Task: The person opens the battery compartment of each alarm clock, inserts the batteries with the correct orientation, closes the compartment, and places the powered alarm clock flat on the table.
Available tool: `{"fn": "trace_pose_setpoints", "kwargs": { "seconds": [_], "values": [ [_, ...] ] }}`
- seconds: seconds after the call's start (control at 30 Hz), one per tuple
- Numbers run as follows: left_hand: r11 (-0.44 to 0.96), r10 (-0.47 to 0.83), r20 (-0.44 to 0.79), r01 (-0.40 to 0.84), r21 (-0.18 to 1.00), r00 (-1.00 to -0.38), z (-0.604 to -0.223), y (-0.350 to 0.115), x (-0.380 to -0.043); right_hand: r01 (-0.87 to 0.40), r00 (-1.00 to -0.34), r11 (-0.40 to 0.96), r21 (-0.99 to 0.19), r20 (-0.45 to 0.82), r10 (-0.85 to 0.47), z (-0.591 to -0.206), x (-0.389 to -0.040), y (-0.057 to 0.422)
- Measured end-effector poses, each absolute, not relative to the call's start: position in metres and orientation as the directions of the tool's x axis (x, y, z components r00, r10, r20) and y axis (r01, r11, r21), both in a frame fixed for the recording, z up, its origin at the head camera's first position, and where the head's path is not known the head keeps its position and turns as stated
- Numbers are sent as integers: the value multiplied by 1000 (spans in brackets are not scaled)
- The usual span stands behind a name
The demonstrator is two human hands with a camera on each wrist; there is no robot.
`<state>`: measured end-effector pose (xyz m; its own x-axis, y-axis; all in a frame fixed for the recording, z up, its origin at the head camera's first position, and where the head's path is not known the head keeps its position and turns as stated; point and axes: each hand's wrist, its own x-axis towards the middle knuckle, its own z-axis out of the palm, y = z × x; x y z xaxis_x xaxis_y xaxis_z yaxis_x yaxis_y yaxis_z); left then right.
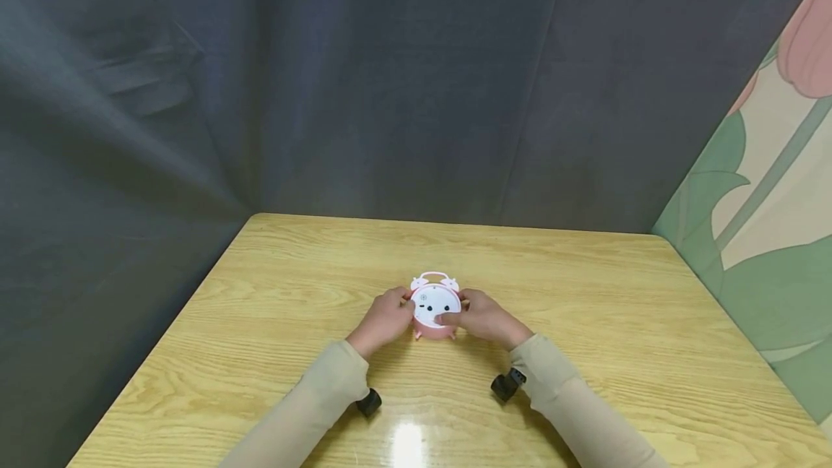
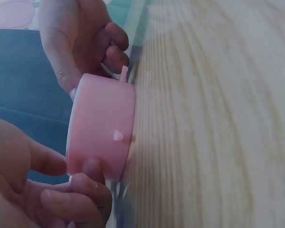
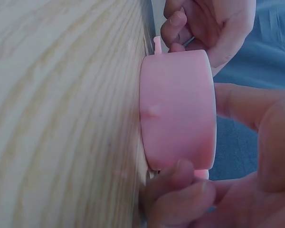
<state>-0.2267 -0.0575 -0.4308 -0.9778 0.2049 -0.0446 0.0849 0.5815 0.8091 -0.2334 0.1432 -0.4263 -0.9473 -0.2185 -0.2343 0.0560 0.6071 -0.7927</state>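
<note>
A pink alarm clock with a white face, two bells and a top handle lies face up on the wooden table. In both wrist views its back is against the tabletop, and its small feet stick out of the pink side. My left hand grips the left edge, thumb at the face's rim and fingers against the side. From the right, my right hand holds the opposite edge, its thumb reaching over the lower face. In the right wrist view, curled fingers touch the clock's side.
Dark cloth hangs behind the table and along its left side. A flowered panel borders the right side. Small black devices are strapped at both wrists, close above the tabletop.
</note>
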Motion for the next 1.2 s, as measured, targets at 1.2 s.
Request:
{"fn": "trace_pose_setpoints", "kwargs": {
  "seconds": [1.2],
  "values": [
    [473,303,135,272,838,-943,-409,-53,-233,-185,-983,815,-549,118,-144,-394,-205,118]
  ]
}}
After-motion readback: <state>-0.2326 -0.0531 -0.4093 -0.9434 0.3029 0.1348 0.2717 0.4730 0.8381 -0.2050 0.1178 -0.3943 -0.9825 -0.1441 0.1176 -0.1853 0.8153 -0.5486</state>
